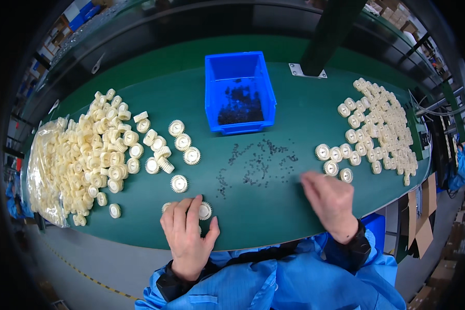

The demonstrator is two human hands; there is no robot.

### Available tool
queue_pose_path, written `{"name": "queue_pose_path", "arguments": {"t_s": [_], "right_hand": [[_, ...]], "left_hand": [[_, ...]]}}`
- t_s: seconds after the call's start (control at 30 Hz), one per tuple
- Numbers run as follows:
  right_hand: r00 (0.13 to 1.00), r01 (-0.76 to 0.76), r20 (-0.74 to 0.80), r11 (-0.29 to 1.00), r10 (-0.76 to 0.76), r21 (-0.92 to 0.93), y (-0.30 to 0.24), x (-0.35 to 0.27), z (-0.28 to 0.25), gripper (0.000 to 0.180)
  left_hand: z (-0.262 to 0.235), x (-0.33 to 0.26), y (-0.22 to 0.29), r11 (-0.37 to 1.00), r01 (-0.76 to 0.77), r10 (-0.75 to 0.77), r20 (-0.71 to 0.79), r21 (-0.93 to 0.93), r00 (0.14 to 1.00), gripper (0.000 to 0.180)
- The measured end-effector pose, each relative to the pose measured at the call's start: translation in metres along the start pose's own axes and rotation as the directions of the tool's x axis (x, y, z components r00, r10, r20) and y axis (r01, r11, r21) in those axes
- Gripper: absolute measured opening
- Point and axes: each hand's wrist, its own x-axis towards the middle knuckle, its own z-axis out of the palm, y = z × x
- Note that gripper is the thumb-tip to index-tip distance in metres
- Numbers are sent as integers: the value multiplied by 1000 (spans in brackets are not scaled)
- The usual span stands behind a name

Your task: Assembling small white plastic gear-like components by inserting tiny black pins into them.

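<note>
My left hand [185,232] lies near the table's front edge, palm down. Its fingers reach over a few cream plastic gears, one of which, a gear [205,210], shows between forefinger and thumb; the others are partly hidden. To the right, my right hand [331,200] is closed with fingertips pinched together, slightly blurred, and whatever they hold is hidden. Tiny black ring-like parts [258,168] lie scattered on the green tabletop between the hands. A single gear [179,183] sits just beyond my left fingers. Several gears [338,153] stand beyond my right hand.
On the left, a large heap of cream gears [101,150] spills from a clear plastic bag [49,173]. At the far middle stands a blue bin [209,111] with black small parts inside. Rows of gears [385,121] cover the right side. A dark post [330,41] rises behind.
</note>
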Motion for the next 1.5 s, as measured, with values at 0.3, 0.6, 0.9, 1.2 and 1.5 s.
{"name": "queue_pose_path", "arguments": {"t_s": [0.3, 0.6, 0.9, 1.2, 1.5], "right_hand": [[951, 201, 257, 976, -173, -88, -7, 8, 3, 28], [984, 112, 144, 993, -105, -41, -6, 2, 15, 16], [918, -333, 386, 704, 89, 628, -44, 1, 8, 12], [811, -584, 512, 442, 283, 681, -54, 2, 1, 11], [793, -609, 543, 343, 276, 715, -58, -1, 6, 12]], "left_hand": [[1, 3, 4, 992, -56, 43, -116, -112, 992, 47], [-1, 20, 34, 619, 162, -37, 178, -769, 983, 37], [8, 22, 38, 526, 223, 5, 266, -820, 964, 40], [7, 23, 39, 158, 288, -38, 286, -944, 957, 46], [14, 20, 40, 32, 285, 6, 285, -958, 958, 43]]}}
